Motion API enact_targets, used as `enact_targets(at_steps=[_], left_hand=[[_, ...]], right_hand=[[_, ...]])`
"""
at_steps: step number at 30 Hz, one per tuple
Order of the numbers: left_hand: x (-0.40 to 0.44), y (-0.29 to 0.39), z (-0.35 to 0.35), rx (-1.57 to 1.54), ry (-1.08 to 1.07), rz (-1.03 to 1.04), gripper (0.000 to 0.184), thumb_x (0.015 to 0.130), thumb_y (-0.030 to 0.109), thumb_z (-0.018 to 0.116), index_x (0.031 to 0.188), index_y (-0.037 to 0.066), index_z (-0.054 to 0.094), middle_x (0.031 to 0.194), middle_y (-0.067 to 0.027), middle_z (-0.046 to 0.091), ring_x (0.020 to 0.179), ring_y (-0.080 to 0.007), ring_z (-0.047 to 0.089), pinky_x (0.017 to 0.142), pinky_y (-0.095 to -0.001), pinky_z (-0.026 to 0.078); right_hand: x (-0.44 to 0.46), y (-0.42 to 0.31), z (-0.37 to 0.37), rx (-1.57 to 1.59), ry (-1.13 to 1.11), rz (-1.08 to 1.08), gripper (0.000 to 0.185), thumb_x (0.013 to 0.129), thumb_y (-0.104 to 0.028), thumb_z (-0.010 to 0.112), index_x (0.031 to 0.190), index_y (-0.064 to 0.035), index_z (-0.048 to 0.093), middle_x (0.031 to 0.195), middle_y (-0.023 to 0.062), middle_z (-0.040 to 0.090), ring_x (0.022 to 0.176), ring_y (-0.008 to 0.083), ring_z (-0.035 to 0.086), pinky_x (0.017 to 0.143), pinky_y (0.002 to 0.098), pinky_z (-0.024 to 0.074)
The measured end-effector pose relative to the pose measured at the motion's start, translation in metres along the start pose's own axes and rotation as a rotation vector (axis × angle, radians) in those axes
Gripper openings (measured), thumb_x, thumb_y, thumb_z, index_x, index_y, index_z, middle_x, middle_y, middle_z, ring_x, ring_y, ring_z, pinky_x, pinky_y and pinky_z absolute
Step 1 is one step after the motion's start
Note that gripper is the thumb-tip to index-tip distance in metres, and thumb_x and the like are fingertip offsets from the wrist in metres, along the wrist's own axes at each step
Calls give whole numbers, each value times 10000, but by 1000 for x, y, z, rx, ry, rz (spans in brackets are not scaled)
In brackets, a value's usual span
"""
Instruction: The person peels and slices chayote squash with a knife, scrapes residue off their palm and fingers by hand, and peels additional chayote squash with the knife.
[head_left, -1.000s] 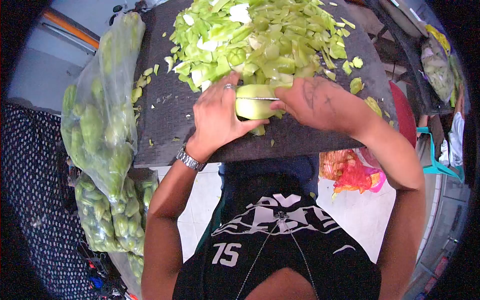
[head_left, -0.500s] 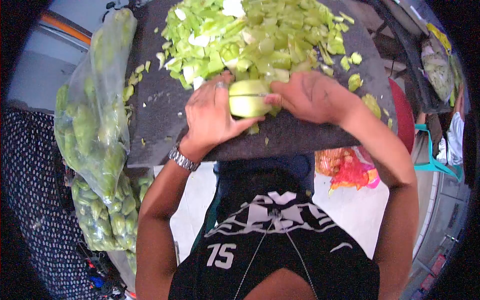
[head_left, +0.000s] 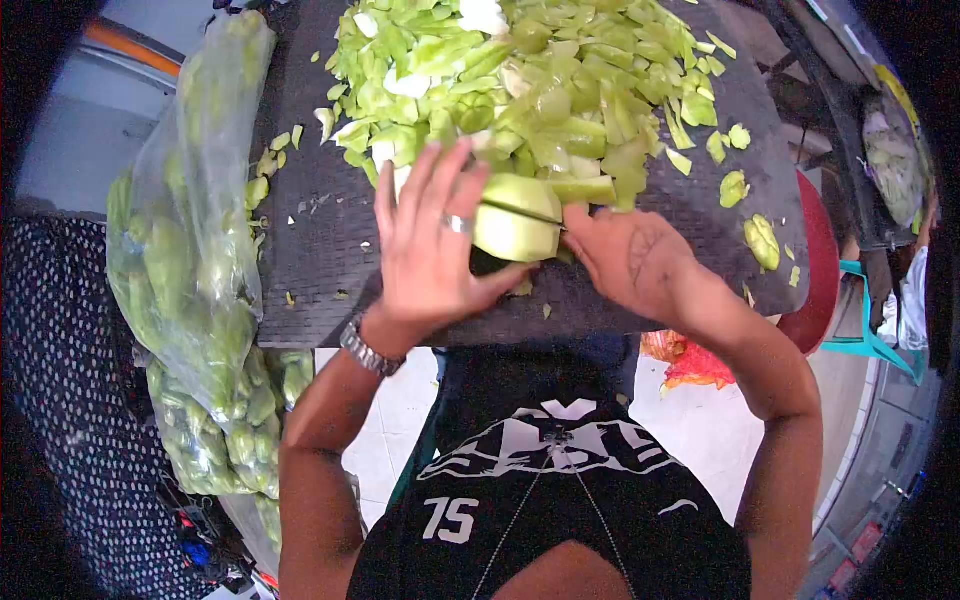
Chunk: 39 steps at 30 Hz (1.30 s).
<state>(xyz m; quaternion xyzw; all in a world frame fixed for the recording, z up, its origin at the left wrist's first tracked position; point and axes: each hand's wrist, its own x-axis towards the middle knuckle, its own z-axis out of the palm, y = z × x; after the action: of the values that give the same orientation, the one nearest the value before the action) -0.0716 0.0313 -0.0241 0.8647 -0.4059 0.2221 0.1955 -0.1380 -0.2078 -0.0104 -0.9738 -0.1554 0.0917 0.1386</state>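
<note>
A peeled pale green vegetable [head_left: 517,235] rests near the front edge of the dark table [head_left: 330,240], with a thin blade lying in a cut across it. My left hand [head_left: 428,235] is spread at its left side, fingers apart, the thumb along its lower edge. At its right side my right hand [head_left: 630,255] is closed round the knife, whose handle is hidden in the fist. Just beyond both hands lies a big heap of green slices [head_left: 560,90] with some white pieces among them.
Clear plastic bags of whole green vegetables [head_left: 180,240] stand left of the table. Loose scraps [head_left: 762,242] lie at the table's right side. A red round object [head_left: 815,260] and a teal stool [head_left: 870,340] are beyond the right edge; a red net bag [head_left: 695,368] lies below.
The fingers of my left hand have lifted and spread from the vegetable. The slit now slants down to the right, and my right hand sits a little lower.
</note>
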Motion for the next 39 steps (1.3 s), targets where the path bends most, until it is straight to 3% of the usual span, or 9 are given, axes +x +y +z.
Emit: enact_targets(at_steps=[5,11,14,23,26,29,31,33,39], left_hand=[[-12,14,6,-130,-8,116,797,702,390,922,1337,73,560,1484,-230,493,1351,-448,491,1119,-616,354],[-11,34,18,-150,95,-34,643,715,270,917,1230,65,591,1430,-228,509,1325,-463,485,1108,-586,375],[-11,39,25,-171,146,-78,594,701,173,898,1189,43,587,1449,-240,485,1349,-485,455,1131,-587,364],[-13,42,28,-243,167,-155,597,630,92,875,1138,8,571,1481,-273,453,1384,-526,439,1139,-600,393],[-18,42,33,-389,268,-173,536,650,76,874,1107,23,598,1471,-286,431,1388,-564,404,1107,-717,295],[-28,46,31,-306,295,-94,496,657,41,859,1074,0,592,1475,-319,420,1400,-606,381,1101,-744,310],[-31,55,19,-290,184,-64,439,685,20,843,1028,-25,572,1477,-360,408,1422,-620,351,1071,-770,333],[-33,56,25,-273,265,-117,490,659,73,893,1005,15,550,1495,-346,403,1415,-552,399,1171,-604,347],[-43,37,5,-257,223,-455,576,764,207,904,1137,-33,537,1499,-317,400,1347,-478,471,1111,-525,418]], right_hand=[[-14,-3,14,-148,328,-178,225,1025,-236,557,1108,-27,572,735,105,600,645,321,640,582,422,515],[-22,-4,21,-453,308,-227,358,937,-179,587,1244,5,557,802,123,593,751,262,665,607,395,533],[-21,-5,23,-286,269,-177,434,928,-171,581,1305,38,525,827,131,598,778,270,671,634,392,545],[-26,-12,31,-312,330,-245,388,918,-155,579,1241,59,542,841,120,596,769,276,667,654,397,549],[-29,-16,28,-424,335,-263,367,902,-162,592,1200,49,558,836,121,602,771,276,667,638,396,544],[-23,-23,24,-613,393,-234,272,942,-160,574,1143,23,578,824,107,601,727,271,658,609,395,538],[-20,-24,22,-404,389,-229,242,975,-178,564,1106,24,591,805,146,622,744,298,679,610,414,544],[-18,-26,19,-204,325,-164,246,1008,-209,551,1054,26,607,797,191,645,771,330,698,631,439,552],[6,-7,9,354,59,75,379,1050,-322,528,952,25,643,845,277,699,810,408,721,718,510,565]])
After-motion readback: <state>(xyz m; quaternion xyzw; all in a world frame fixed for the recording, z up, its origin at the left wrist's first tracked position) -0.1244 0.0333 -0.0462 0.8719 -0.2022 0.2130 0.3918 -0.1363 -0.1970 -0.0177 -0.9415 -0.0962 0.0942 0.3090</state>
